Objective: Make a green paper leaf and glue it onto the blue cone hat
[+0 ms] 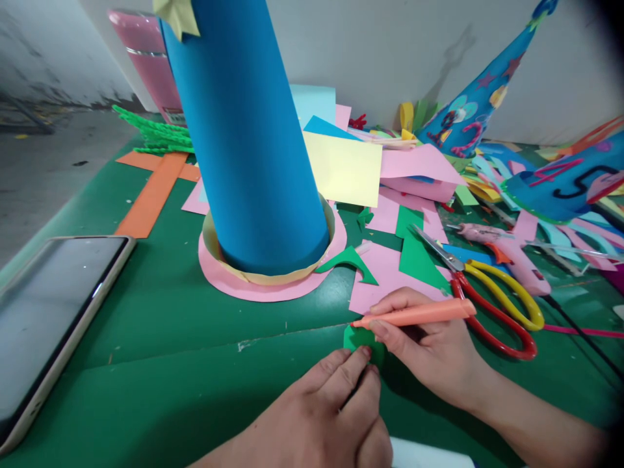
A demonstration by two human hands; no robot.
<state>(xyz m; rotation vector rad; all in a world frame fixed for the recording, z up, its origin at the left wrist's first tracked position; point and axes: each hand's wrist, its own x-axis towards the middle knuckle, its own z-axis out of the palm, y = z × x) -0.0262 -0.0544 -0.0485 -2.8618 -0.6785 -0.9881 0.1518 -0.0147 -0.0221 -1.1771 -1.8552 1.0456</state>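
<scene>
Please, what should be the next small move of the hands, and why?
Probably, draw the orange marker gently along the green paper piece: the right hand holds the tip at its upper edge, while the left hand steadies it.

At the right edge of the frame you are seeing a black 5 (579, 185), standing tilted on the side of a blue paper cone (539, 203). Just left of it, pink strokes (556, 171) are crossing the same cone, perhaps forming a numeral, but you are not getting a sure reading. In the upper left, a small label (174, 116) is showing low on the pink container (152, 65), its print staying too small for you to read.
</scene>
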